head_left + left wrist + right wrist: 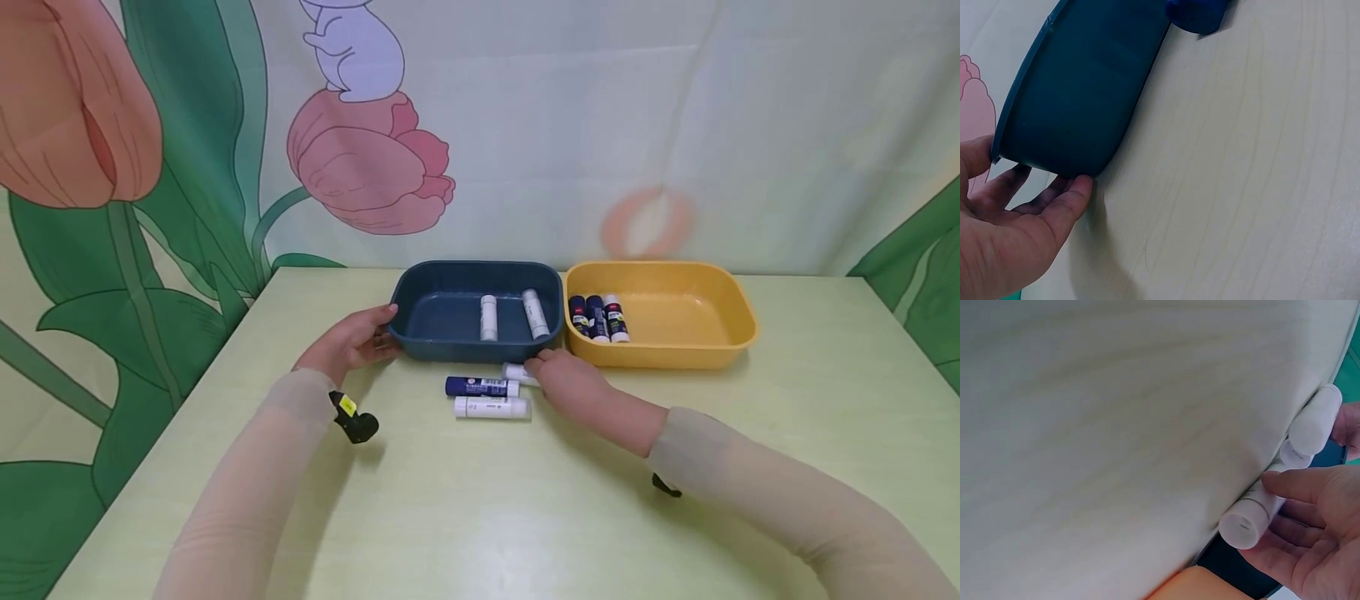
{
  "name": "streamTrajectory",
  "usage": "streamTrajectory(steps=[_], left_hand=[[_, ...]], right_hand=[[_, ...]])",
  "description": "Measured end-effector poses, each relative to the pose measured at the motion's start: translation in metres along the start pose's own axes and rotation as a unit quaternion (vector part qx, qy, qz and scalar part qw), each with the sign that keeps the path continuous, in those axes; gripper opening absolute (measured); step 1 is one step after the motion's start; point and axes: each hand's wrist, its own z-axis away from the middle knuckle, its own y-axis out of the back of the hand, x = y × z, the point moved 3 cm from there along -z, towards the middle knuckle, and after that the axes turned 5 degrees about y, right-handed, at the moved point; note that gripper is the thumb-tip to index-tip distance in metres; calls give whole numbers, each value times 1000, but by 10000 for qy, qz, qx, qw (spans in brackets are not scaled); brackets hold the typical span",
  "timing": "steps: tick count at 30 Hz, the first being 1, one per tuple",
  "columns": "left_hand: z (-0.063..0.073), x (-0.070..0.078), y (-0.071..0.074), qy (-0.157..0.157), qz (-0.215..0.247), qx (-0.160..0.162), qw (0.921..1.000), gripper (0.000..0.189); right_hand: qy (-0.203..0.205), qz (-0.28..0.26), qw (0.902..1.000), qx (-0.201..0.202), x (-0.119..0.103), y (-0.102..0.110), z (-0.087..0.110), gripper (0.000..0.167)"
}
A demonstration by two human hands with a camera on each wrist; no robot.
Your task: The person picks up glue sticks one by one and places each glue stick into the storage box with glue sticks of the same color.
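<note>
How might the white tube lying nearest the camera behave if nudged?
The white tube would probably roll, since it looks cylindrical and lies on its side. Pushed forward, it would likely soon meet the blue tube beside it. It seems stiff, judging by its straight outline.

From above, the right hand (573,383) hides one end of a white tube (517,372); lettering (487,387) on the navy tube (460,385) beside it seems too small to read
</note>
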Motion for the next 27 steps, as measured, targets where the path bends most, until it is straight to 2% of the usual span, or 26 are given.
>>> streamTrajectory(steps=[5, 14, 23, 27], left_hand=[[-1, 1, 0, 7, -29, 15, 10000, 57], [-1, -1, 0, -22, -38, 31, 10000, 56], [-2, -1, 0, -71, -6, 6, 10000, 57], [-3, -1, 0, -74, -6, 21, 10000, 56]], right_hand=[[-46, -50, 10000, -27, 1, -1, -1, 25], [35, 157, 9997, 195, -2, 10, 1, 22], [-4, -139, 9995, -281, -8, 31, 5, 36], [73, -362, 9986, -366, -8, 38, 5, 40]])
